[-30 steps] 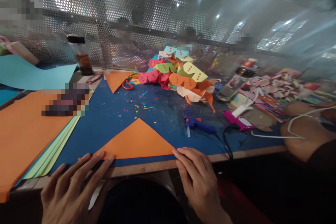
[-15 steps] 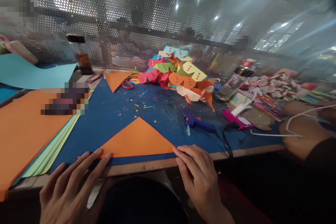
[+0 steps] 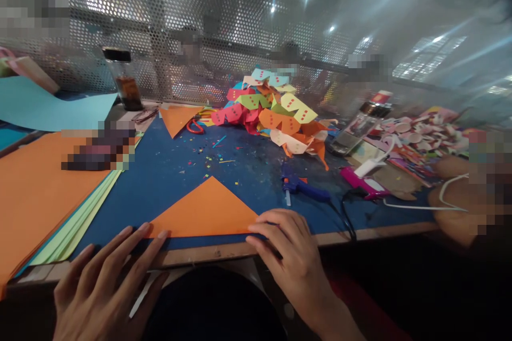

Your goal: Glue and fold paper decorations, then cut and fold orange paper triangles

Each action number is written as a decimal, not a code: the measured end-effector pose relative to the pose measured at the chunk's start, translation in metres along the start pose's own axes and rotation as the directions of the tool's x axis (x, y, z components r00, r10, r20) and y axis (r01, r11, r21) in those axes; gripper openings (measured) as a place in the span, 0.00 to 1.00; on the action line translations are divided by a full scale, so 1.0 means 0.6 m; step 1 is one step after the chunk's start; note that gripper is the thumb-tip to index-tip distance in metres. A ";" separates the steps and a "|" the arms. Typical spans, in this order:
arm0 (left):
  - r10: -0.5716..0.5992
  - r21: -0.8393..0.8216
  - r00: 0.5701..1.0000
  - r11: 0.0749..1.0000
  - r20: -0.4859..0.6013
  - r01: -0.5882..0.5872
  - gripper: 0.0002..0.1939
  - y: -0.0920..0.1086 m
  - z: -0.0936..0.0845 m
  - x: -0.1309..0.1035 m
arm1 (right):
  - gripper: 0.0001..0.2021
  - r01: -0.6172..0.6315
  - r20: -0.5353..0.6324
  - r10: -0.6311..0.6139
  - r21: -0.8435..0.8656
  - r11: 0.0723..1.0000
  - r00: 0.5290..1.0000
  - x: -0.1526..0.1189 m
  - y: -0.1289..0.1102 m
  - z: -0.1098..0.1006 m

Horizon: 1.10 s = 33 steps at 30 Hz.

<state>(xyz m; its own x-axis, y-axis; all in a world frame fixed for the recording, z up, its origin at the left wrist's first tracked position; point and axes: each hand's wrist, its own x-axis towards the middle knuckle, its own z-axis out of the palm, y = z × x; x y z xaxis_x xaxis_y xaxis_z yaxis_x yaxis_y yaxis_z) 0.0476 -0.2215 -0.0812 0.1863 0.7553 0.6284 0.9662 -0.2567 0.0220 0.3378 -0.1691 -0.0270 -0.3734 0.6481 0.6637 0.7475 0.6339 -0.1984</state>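
Note:
A sheet of orange paper (image 3: 204, 210), folded into a triangle, lies flat at the table's near edge with its peak pointing away and its long side toward me. My left hand (image 3: 108, 282) is open, its spread fingertips pressing on the triangle's left corner. At the right corner, my right hand (image 3: 284, 256) has its fingers bent close together, thumb and forefinger closing on the paper's lower edge and covering that corner. Beyond the triangle lie tiny coloured paper scraps (image 3: 208, 160). A blue glue gun (image 3: 304, 189) rests to the right of it.
Folded paper figures (image 3: 276, 112) are heaped at the back. Red-handled scissors (image 3: 195, 125) lie beside another orange triangle (image 3: 176, 119). Stacked paper sheets (image 3: 44, 186) occupy the left. Two bottles (image 3: 127, 85) stand toward the back. A magenta device (image 3: 366, 184) and another person's arm (image 3: 452, 208) are right.
My right hand has slid left along the lower edge and now covers the triangle's right corner. My left hand has barely shifted. The view has moved slightly.

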 end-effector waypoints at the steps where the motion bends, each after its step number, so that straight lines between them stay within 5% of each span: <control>1: 0.006 -0.004 1.000 1.000 0.004 -0.006 0.31 -0.001 -0.001 0.000 | 0.04 0.004 0.031 -0.005 0.039 0.999 1.000 0.005 -0.001 0.001; 13: 0.026 -0.109 1.000 0.994 -0.006 -0.026 0.26 -0.016 -0.008 0.021 | 0.02 -0.041 0.228 -0.008 0.208 0.977 0.974 0.038 0.009 -0.003; 24: 0.142 -0.430 0.990 0.894 0.017 -0.121 0.09 -0.002 -0.008 0.108 | 0.06 0.037 0.239 -0.068 0.132 0.991 0.969 0.044 0.009 -0.003; 33: 0.143 -0.461 0.987 0.882 0.070 -0.095 0.09 -0.002 -0.003 0.121 | 0.08 0.087 0.225 -0.103 0.081 0.993 0.969 0.042 0.010 0.006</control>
<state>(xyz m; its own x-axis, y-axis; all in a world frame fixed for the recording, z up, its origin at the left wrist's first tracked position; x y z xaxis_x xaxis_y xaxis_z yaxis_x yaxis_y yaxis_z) 0.0598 -0.1674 -0.0342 0.3348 0.7511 0.5689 0.7524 -0.5766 0.3184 0.3311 -0.1475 -0.0139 -0.5627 0.6575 0.5011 0.6651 0.7201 -0.1978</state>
